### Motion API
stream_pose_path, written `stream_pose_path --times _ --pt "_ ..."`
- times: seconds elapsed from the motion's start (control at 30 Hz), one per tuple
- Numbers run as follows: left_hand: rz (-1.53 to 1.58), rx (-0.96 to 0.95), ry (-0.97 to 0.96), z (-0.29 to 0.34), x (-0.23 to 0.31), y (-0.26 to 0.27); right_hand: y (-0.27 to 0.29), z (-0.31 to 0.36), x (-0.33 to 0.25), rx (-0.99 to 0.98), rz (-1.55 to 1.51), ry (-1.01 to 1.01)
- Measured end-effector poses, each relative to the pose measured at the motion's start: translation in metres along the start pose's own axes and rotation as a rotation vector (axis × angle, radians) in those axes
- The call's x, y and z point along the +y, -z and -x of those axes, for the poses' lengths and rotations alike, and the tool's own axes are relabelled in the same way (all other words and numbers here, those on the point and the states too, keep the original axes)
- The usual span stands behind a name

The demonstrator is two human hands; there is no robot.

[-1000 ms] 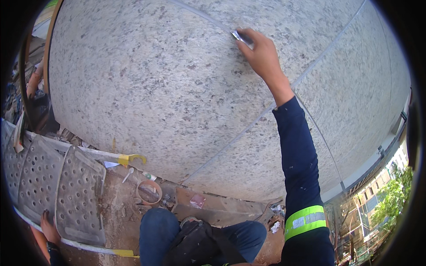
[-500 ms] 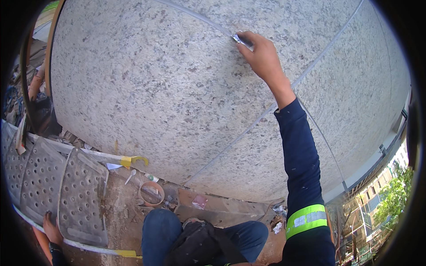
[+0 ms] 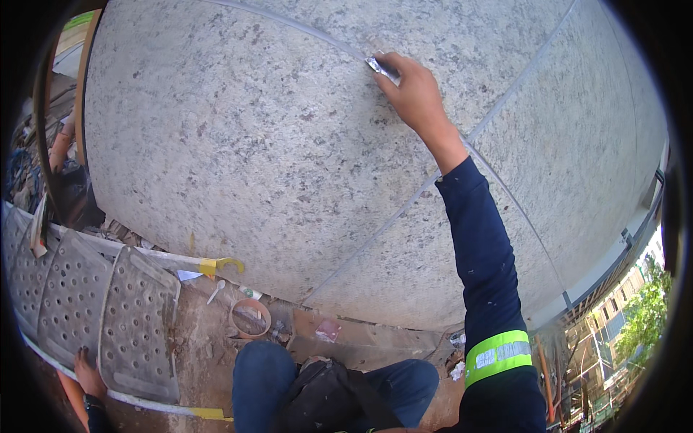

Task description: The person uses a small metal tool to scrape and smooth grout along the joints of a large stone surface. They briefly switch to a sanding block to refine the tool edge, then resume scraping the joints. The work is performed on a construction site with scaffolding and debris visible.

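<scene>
My right hand (image 3: 415, 92) reaches up to a speckled grey-white stone-look wall (image 3: 260, 151). Thumb and fingers pinch a small shiny silvery piece (image 3: 373, 65), mostly hidden in the grip, so its kind cannot be told. Its end touches the wall at a pale grey joint strip (image 3: 299, 27), which runs up and left from it. Low on the left, my left hand (image 3: 89, 375) is closed over the pale edge of a perforated metal scaffold plank (image 3: 141, 332), fingertips on the plank's surface.
A round orange-brown tub (image 3: 250, 318) stands on the dusty ground below the wall, near a white plastic spoon (image 3: 216, 291). A yellow hook (image 3: 229, 265) sticks out from the plank's frame. Rubble lies at the far left. My knees and a black bag (image 3: 325, 400) fill the bottom middle.
My right hand and the silvery piece have shifted slightly left along the joint strip. The left hand remains on the plank's edge; the whole view has shifted slightly.
</scene>
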State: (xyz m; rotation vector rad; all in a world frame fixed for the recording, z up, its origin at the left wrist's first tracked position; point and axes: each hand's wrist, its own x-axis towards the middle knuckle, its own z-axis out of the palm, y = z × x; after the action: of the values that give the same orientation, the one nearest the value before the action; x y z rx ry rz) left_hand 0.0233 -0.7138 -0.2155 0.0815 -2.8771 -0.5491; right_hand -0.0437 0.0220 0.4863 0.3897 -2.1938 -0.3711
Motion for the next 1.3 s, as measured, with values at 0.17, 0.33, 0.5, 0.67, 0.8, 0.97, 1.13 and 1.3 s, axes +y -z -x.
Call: stream_pose_path --times 0.17,0.33,0.5,0.67,0.8,0.97,1.13,1.3 --pt "-0.028 0.024 -0.039 -0.001 -0.01 -0.002 -0.004 0.0 0.006 0.013 -0.033 0.011" --pt "-0.002 -0.007 -0.006 -0.001 0.001 0.009 -0.004 0.004 0.006 0.031 -0.029 0.025" --pt "-0.001 -0.025 0.033 -0.001 0.009 0.012 -0.005 -0.01 -0.001 0.0 -0.001 0.018" --pt "0.027 -0.045 0.079 -0.002 0.019 0.018 0.0 0.001 -0.001 -0.049 0.062 -0.023" --pt "0.016 -0.023 0.045 0.0 0.021 0.016 -0.005 -0.005 -0.005 0.024 0.028 -0.003" --pt "0.053 -0.025 0.042 0.001 0.023 0.02 -0.002 -0.001 -0.003 -0.007 0.071 0.005" --pt "0.031 0.036 -0.013 0.006 0.007 0.011 0.01 -0.008 -0.003 -0.09 0.039 0.016" --pt "0.047 -0.005 -0.009 0.001 0.007 0.007 0.018 -0.01 -0.001 -0.156 0.022 0.009"
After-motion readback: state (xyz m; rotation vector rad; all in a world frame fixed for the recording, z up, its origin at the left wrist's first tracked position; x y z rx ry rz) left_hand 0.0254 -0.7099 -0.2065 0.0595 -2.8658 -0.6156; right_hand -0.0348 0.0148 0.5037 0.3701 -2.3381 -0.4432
